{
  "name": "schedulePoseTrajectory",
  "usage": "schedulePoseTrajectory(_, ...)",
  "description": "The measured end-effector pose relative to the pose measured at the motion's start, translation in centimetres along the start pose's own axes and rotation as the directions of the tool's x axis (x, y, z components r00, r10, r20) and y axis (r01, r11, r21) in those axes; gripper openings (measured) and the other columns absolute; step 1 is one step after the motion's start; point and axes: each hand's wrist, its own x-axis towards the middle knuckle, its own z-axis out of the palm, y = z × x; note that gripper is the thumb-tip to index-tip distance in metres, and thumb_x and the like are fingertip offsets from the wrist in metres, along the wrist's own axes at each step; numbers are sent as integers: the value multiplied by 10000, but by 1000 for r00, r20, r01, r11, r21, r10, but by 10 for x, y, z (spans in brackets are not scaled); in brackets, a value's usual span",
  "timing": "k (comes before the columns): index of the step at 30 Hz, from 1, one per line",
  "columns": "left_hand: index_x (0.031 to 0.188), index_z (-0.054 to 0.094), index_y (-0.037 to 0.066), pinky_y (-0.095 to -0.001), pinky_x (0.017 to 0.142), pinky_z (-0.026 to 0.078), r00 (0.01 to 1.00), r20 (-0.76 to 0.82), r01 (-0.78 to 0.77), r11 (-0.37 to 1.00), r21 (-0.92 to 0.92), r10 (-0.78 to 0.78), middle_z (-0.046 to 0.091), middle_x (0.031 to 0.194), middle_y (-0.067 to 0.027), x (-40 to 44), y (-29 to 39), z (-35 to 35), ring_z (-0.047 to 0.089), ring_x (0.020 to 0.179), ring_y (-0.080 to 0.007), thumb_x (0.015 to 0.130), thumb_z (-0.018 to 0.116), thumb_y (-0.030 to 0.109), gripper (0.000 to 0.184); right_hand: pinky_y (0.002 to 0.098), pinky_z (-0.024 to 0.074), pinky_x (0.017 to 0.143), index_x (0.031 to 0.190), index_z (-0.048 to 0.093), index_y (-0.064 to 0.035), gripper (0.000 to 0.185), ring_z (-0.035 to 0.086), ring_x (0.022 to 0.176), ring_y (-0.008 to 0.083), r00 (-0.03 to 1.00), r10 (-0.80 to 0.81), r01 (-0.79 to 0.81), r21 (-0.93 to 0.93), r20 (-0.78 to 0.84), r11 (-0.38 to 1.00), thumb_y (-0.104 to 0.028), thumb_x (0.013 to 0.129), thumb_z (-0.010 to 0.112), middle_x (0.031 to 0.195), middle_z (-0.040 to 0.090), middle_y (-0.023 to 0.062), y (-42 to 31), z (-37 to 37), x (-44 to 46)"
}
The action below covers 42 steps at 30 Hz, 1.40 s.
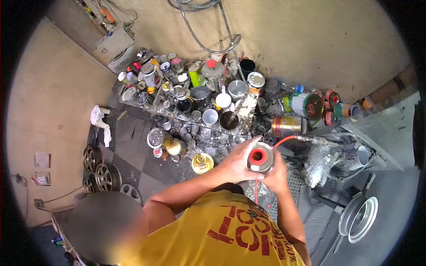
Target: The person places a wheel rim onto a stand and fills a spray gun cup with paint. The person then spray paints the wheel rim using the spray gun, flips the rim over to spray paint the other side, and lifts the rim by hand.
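Observation:
Between my two hands is a metal can with a red-rimmed round opening, dark inside, facing up at the camera. My left hand grips its left side, with the thumb near the top edge. On the opposite side my right hand wraps round the can, most of its fingers hidden. A red hose runs from behind the can towards a metal fitting on the right. Below my hands hangs a thin red line. Left of the hands, a yellow-gold lid or can sits low down.
Paint-stained cans and tubs crowd a bench, including a white tub. A gold-banded can lies to the right. Foil-like wrapping and a silver wheel rim stand at right. More wheels are at left.

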Motion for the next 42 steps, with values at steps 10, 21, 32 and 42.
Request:
schedulePoseTrajectory(10,1254,529,47,-451,1010,439,929,-244,332,918,217,-278,595,1217,-184,8,-156,-126,573,1152,-364,567,873,224,788,420,366,1130,1475,344,37,923,416,1398,318,987,159,-159,-98,-4,983,-130,730,863,1518,413,202,15,-3,4)
schedulePoseTrajectory(21,1366,441,4,-478,1036,438,443,-877,742,624,243,-186,506,1292,-294,136,-437,-313,518,1198,-448,607,876,436,976,358,340,1121,1457,412,22,534,483,1313,223,664,203,-395,-107,-720,913,-54,966,610,1450,498,142,80,-145,-65)
schedulePoseTrajectory(32,1226,604,17,-475,940,513,495,-849,836,365,409,-183,650,1220,-179,137,-584,-325,638,1100,-365,576,873,590,907,371,336,1140,1451,453,7,580,420,1390,256,445,358,-557,58,-821,828,-230,961,652,1465,484,158,76,-201,14)
schedulePoseTrajectory(42,1341,479,-70,-443,1099,356,838,-543,143,980,142,-43,519,1333,-219,31,-302,-133,495,1238,-333,908,618,35,466,369,445,964,1196,574,97,674,590,1075,260,100,442,-441,359,-891,823,-375,794,840,1181,647,176,119,-197,71)
